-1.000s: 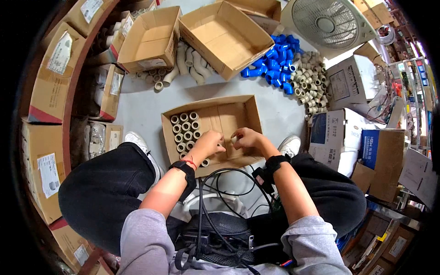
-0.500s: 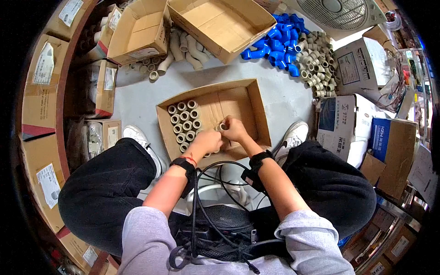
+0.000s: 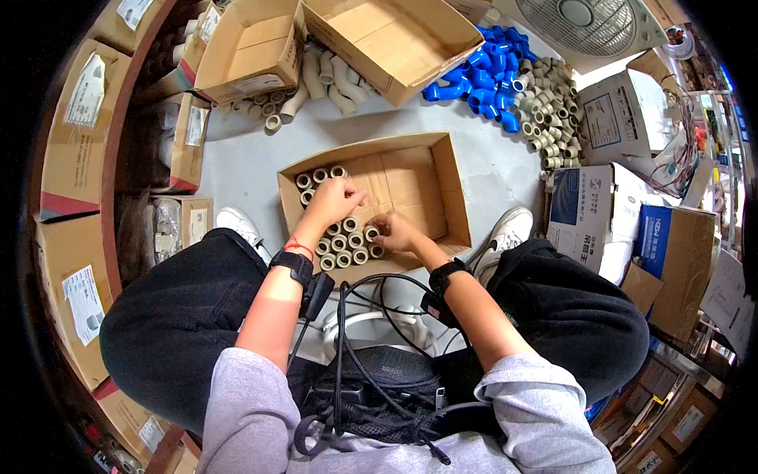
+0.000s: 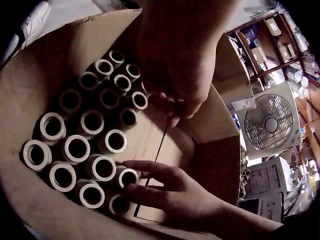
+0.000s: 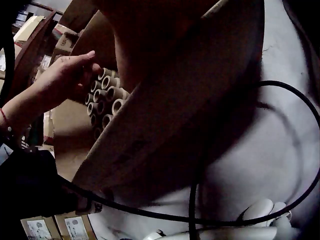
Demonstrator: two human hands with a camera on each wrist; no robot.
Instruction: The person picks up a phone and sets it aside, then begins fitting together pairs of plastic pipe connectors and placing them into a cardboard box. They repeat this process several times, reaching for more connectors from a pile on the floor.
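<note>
Several beige pipe fittings (image 3: 341,242) stand upright in close rows in the left part of a shallow cardboard box (image 3: 456,182). My right hand (image 3: 399,232) pinches a fitting at the end of the front rows; in the left wrist view its thumb and finger lie at the rim of that fitting (image 4: 128,178). Over the middle of the rows hovers my left hand (image 3: 333,202), fingers loosely curled, with nothing visible in them. The right wrist view shows the left hand (image 5: 67,76) above the fittings; the right hand's fingers are hidden there.
Beyond the box lie blue fittings (image 3: 483,83), a heap of beige fittings (image 3: 549,118), curved pipes (image 3: 341,79) and two cardboard boxes. A fan (image 3: 580,24) and cartons (image 3: 580,201) stand right, shelved boxes (image 3: 75,166) left. Black cables (image 3: 339,340) hang before my lap.
My left hand has moved away from the right hand, up and left over the rows. The right hand has lowered towards the front rows with a fitting. More front fittings are uncovered.
</note>
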